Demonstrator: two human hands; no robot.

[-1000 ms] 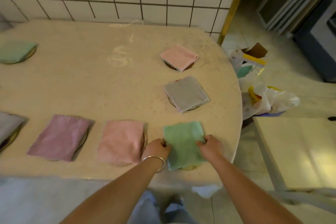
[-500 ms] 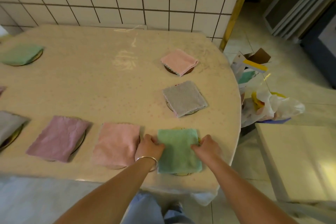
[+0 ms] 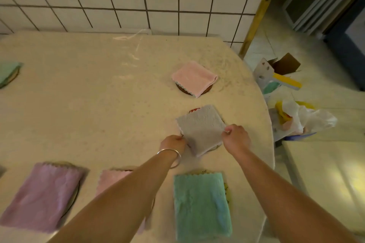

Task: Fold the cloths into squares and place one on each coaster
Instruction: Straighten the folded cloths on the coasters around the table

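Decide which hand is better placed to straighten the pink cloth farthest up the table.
Right, probably. The right hand pinches the grey cloth on the side nearer the pink cloth; the left hand sits lower, farther off.

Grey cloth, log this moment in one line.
both hands pinch grey cloth | left hand | right hand | cloth over coaster

Grey cloth (image 3: 200, 127): nubby matt terry, between the fingertips. Table (image 3: 88, 104): smooth, faintly glossy speckled covering. Bracelet (image 3: 170, 154): shiny metal.
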